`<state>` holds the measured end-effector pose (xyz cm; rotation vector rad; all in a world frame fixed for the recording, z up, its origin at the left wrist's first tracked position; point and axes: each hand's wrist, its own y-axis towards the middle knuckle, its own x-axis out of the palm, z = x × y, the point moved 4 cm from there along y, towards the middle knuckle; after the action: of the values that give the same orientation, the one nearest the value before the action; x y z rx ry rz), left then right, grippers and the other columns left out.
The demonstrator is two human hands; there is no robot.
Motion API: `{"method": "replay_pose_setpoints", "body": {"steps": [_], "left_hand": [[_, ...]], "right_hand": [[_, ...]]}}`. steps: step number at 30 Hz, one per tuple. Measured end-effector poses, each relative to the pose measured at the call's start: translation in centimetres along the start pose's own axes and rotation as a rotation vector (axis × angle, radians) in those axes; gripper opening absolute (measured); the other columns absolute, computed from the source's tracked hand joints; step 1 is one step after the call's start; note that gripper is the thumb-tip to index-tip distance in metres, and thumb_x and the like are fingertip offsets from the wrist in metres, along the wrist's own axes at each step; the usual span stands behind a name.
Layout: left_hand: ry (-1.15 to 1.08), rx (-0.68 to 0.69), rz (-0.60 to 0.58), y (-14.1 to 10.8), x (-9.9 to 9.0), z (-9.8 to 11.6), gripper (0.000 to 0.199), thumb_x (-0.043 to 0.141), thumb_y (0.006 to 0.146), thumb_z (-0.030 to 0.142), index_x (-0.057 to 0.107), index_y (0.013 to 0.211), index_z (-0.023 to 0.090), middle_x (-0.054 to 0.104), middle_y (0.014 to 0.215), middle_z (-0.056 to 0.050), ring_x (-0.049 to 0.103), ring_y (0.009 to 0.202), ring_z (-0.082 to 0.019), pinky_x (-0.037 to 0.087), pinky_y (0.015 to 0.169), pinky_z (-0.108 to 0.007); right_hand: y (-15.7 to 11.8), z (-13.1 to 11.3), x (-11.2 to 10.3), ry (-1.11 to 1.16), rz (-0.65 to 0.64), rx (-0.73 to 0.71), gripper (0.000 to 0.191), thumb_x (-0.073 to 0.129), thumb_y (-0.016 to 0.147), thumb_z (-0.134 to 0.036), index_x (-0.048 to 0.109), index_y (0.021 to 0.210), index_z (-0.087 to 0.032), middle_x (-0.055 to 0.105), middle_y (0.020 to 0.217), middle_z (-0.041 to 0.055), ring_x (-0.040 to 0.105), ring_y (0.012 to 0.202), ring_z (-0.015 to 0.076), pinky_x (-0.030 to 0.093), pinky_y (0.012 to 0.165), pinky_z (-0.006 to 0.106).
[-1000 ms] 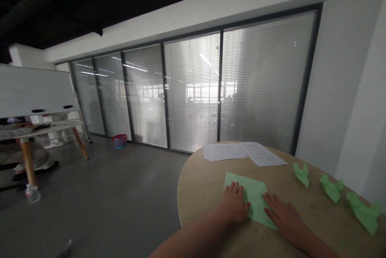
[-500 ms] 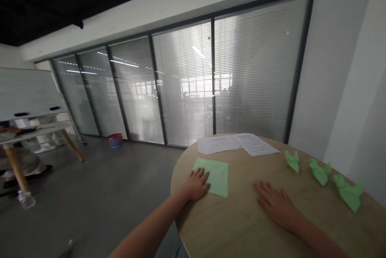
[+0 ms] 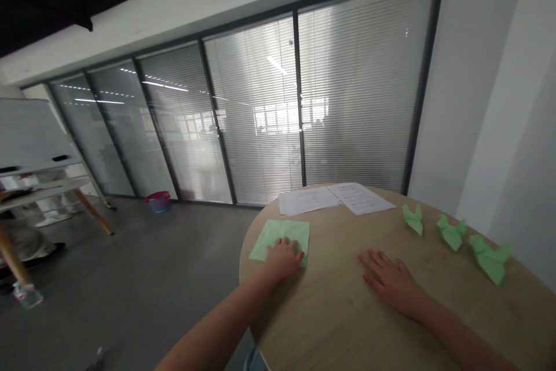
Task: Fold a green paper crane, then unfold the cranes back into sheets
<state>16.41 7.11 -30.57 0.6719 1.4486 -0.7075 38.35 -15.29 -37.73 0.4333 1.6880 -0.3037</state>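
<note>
A square sheet of green paper point(image 3: 278, 232) lies flat near the left edge of the round wooden table point(image 3: 330, 313). My left hand point(image 3: 284, 256) rests on the sheet's lower right part, fingers apart and slightly bent, covering some of it. Palm down on the bare tabletop, my right hand point(image 3: 391, 281) lies to the right of the sheet with its fingers loosely spread and nothing in them. Three folded green paper figures stand in a slanting row at the right: a far one point(image 3: 413, 220), a middle one point(image 3: 452, 233) and a near one point(image 3: 490, 259).
White printed sheets point(image 3: 362, 198) lie at the table's far edge, before glass partitions with blinds point(image 3: 260, 128). A red and blue basket point(image 3: 158, 202) stands on the floor. At left are another table point(image 3: 52, 188), a plastic bottle point(image 3: 28, 296) and a partly visible seated person.
The green sheet has shifted left and turned, so my left hand now covers its lower right instead of its left side. My right hand stays in place. The view has swung slightly right.
</note>
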Motion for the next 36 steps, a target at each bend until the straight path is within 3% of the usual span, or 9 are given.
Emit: {"method": "replay_pose_setpoints", "body": {"steps": [7, 11, 17, 23, 28, 31, 36], "left_hand": [[0.016, -0.064, 0.023, 2.7, -1.1, -4.0, 0.043, 0.044, 0.097, 0.037, 0.058, 0.133, 0.019, 0.058, 0.142, -0.019, 0.051, 0.133, -0.035, 0.045, 0.104, -0.056], [0.018, -0.043, -0.003, 3.2, -1.1, -4.7, 0.040, 0.048, 0.096, 0.036, 0.060, 0.130, 0.020, 0.060, 0.140, -0.017, 0.053, 0.132, -0.032, 0.046, 0.105, -0.052], [0.030, -0.064, 0.057, 3.1, -1.4, -2.3, 0.048, 0.042, 0.098, 0.038, 0.054, 0.140, 0.019, 0.050, 0.152, -0.021, 0.045, 0.142, -0.036, 0.041, 0.110, -0.059], [0.010, 0.034, 0.018, 4.2, -2.4, 3.9, 0.042, 0.050, 0.092, 0.037, 0.068, 0.125, 0.018, 0.067, 0.130, -0.019, 0.063, 0.120, -0.034, 0.054, 0.097, -0.048], [-0.015, 0.097, 0.091, 4.7, -1.9, 8.2, 0.045, 0.045, 0.094, 0.040, 0.069, 0.124, 0.016, 0.067, 0.131, -0.020, 0.060, 0.124, -0.036, 0.050, 0.102, -0.051], [-0.027, 0.074, 0.165, 4.5, -1.3, 8.0, 0.050, 0.047, 0.092, 0.037, 0.062, 0.135, 0.016, 0.056, 0.147, -0.022, 0.048, 0.139, -0.039, 0.039, 0.112, -0.062], [-0.050, -0.093, 0.166, 4.6, -1.2, 4.6, 0.060, 0.050, 0.091, 0.039, 0.053, 0.147, 0.017, 0.042, 0.162, -0.021, 0.034, 0.150, -0.041, 0.029, 0.115, -0.070]], "right_hand": [[-0.1, -0.1, -0.5, 0.016, -0.036, -0.002, 0.062, 0.031, 0.103, -0.053, 0.039, 0.160, -0.030, 0.028, 0.169, 0.0096, 0.023, 0.157, 0.0356, 0.019, 0.121, 0.069], [0.0, 0.0, -0.3, 0.045, -0.032, -0.009, 0.062, 0.034, 0.103, -0.053, 0.041, 0.159, -0.031, 0.030, 0.168, 0.0095, 0.024, 0.157, 0.0369, 0.020, 0.121, 0.069], [0.1, -0.2, -0.3, 0.037, -0.023, 0.004, 0.061, 0.034, 0.103, -0.053, 0.042, 0.159, -0.031, 0.031, 0.168, 0.0096, 0.025, 0.157, 0.0366, 0.020, 0.121, 0.069], [0.0, -0.4, -0.6, 0.043, -0.023, 0.013, 0.061, 0.034, 0.103, -0.053, 0.043, 0.159, -0.030, 0.030, 0.168, 0.0099, 0.025, 0.157, 0.0356, 0.018, 0.121, 0.068], [-0.2, -0.2, -1.2, 0.045, -0.041, 0.015, 0.061, 0.033, 0.103, -0.051, 0.042, 0.159, -0.030, 0.030, 0.168, 0.0089, 0.022, 0.158, 0.0343, 0.019, 0.123, 0.065], [-0.2, 0.3, -1.2, 0.059, -0.038, 0.002, 0.061, 0.032, 0.103, -0.052, 0.045, 0.158, -0.029, 0.031, 0.168, 0.0086, 0.022, 0.158, 0.0334, 0.019, 0.124, 0.062], [0.2, 2.0, -0.9, 0.085, -0.002, 0.026, 0.060, 0.038, 0.101, -0.050, 0.051, 0.154, -0.028, 0.035, 0.166, 0.0087, 0.024, 0.157, 0.0337, 0.021, 0.124, 0.061]]}}
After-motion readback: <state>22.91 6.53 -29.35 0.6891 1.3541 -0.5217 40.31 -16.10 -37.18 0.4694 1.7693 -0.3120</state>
